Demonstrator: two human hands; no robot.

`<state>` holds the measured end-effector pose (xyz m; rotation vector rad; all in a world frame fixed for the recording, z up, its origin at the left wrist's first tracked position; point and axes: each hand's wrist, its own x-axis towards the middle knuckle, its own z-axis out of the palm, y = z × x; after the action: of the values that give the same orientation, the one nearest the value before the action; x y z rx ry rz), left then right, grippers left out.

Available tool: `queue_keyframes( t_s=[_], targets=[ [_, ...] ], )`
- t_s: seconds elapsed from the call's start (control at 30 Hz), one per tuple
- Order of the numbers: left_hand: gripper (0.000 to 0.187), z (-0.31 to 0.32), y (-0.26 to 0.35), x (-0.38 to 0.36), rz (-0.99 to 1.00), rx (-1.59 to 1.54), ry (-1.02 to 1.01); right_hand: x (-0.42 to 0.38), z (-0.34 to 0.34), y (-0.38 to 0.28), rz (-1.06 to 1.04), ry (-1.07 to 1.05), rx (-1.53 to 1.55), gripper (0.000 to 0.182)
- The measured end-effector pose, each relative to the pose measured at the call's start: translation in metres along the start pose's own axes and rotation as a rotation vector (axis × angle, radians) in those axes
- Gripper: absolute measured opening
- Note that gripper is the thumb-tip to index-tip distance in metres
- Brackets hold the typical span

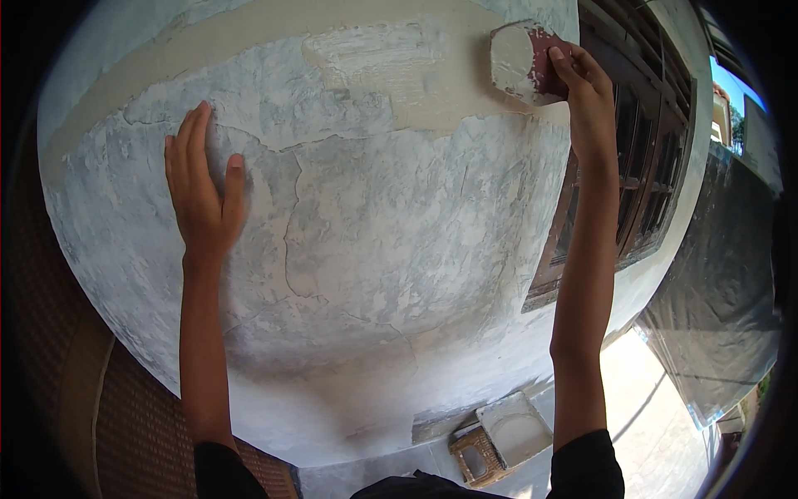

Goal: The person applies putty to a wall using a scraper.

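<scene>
A plastered wall with grey-white patches and crack-like edges fills the middle of the head view. My left hand lies against it on the left, fingers stretched upward and thumb apart, holding nothing. At the upper right, my right hand grips a dark red putty spreader between thumb and fingers. White putty coats the spreader's left part, which overlaps the wall near its right edge. Beside the spreader, a smooth cream-coloured band of putty runs leftward across the upper wall, with rough streaks inside it.
A dark wooden window adjoins the wall behind my right forearm. Low down stand a square container with whitish contents and a woven stool. A dark plastic sheet hangs at right; a brown woven panel stands at left.
</scene>
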<state>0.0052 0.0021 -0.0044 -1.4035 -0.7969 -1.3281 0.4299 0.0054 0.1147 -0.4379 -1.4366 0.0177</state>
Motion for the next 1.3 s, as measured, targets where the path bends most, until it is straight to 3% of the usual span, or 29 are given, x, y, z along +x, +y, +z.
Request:
queue_keyframes(
  t_s=[0.13,0.2,0.3,0.47,0.57,0.7,0.8,1.0,1.07,1.2,1.3],
  targets=[
    [0.055,0.000,0.000,0.001,-0.014,-0.018,0.000,-0.021,0.066,-0.016,0.000,-0.173,0.056,0.029],
    [0.056,0.000,0.000,0.000,-0.015,-0.031,0.001,-0.026,0.084,-0.016,-0.014,-0.161,-0.156,0.032],
    [0.056,-0.001,-0.002,-0.001,-0.025,-0.025,-0.002,-0.022,0.081,-0.006,-0.083,-0.115,-0.301,0.036],
    [0.054,0.000,-0.002,0.000,-0.001,-0.032,0.003,-0.009,0.033,0.005,0.063,-0.040,-0.134,0.035],
    [0.054,0.001,-0.001,0.000,0.005,-0.013,0.006,-0.009,0.031,0.003,0.078,-0.055,-0.013,0.036],
    [0.055,0.001,-0.002,0.001,0.002,-0.025,0.013,-0.018,0.064,-0.002,0.041,-0.146,-0.117,0.033],
    [0.055,0.000,-0.003,0.000,-0.007,-0.049,0.018,-0.017,0.060,0.012,0.004,-0.107,-0.199,0.035],
    [0.056,0.002,-0.005,-0.002,0.009,-0.023,0.005,-0.016,0.032,0.000,0.074,-0.019,-0.070,0.032],
    [0.056,0.002,-0.003,-0.001,-0.001,-0.035,0.011,-0.020,0.047,-0.005,-0.041,-0.077,0.001,0.031],
    [0.053,0.002,-0.002,0.001,0.015,-0.032,0.030,-0.021,0.061,0.002,-0.040,-0.176,-0.272,0.033],
    [0.053,0.001,-0.004,-0.001,0.014,-0.028,0.033,-0.013,0.037,0.020,-0.003,-0.086,-0.158,0.040]
  ],
)
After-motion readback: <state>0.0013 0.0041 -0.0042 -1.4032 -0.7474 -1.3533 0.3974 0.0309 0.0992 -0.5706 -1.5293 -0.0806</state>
